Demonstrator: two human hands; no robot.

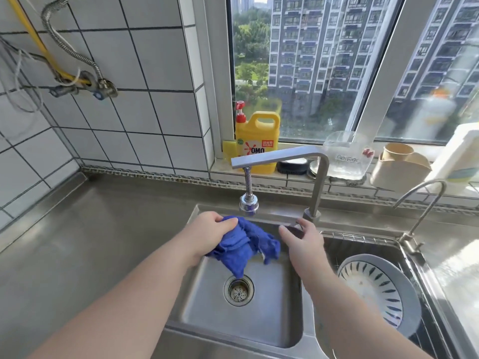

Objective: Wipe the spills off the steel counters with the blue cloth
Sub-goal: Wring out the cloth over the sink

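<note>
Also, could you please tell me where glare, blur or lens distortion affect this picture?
Head view: sunlight glares off the steel counter at right; the white bottle at the frame edge is blurred; wide-angle distortion bends the white wall tiles and window frame; the crumpled blue cloth in the left hand stays sharp.

Cloth [243, 246] held by left hand [207, 233] over left sink basin [272, 320], below faucet spout [248, 203]; right hand [302, 240] at faucet base [311, 216]; plate [373, 286] in right basin; detergent jug [256, 143] on windowsill [225, 172] behind; counter [90, 242] left.
</note>
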